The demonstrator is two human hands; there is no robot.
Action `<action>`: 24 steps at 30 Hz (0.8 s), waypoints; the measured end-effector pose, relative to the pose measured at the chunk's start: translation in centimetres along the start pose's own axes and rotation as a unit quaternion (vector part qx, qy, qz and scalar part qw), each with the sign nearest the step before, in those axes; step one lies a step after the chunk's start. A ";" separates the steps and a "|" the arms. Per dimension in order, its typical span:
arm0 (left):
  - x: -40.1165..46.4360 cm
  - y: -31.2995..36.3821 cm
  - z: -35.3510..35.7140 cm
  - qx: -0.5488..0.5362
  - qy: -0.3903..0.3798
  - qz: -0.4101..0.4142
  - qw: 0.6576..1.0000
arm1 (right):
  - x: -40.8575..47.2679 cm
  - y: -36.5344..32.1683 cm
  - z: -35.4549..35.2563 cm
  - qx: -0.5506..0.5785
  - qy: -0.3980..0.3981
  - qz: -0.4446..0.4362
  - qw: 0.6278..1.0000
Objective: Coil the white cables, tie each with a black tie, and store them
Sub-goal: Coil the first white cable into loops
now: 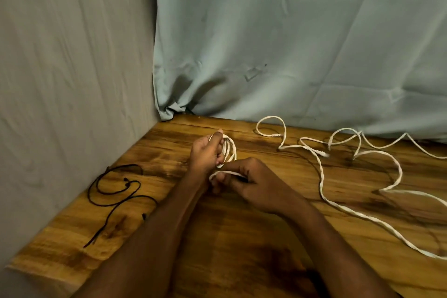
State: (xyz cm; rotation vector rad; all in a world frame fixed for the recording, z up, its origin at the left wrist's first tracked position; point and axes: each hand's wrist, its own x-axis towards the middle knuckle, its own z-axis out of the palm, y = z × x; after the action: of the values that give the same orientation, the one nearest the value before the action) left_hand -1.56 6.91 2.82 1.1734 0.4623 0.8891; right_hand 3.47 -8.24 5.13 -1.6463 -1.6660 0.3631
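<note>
Clearly two hands are at work over the wooden bench (217, 237), close together near its far middle. Left hand (204, 155) has its grip curled round a small coil of white cable (228, 150), holding the loops upright with the thumb on top. Right hand (251, 182) has its grip pinched on a strand of that same white cable just below the coil, and something dark shows between its fingers, too hidden to name. Loose white cables (321, 176) sprawl across the right side of the bench in tangled curves; at least three plug ends show among them, though the number of separate cables cannot be told. Black ties (113, 191) lie in a loose tangle on the left side, well apart from the hands; their count is unclear too. Grey-green cloth (290, 43) hangs behind the bench.
</note>
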 end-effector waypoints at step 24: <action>-2.4 0.0 1.3 -0.079 -0.235 -0.068 0.966 | 0.4 1.2 -2.9 0.185 0.196 0.119 0.956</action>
State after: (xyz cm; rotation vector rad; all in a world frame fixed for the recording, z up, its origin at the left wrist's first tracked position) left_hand -2.03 4.23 3.01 1.1453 0.0806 0.4950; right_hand 6.36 -8.58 6.41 -1.5157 -1.0379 0.4069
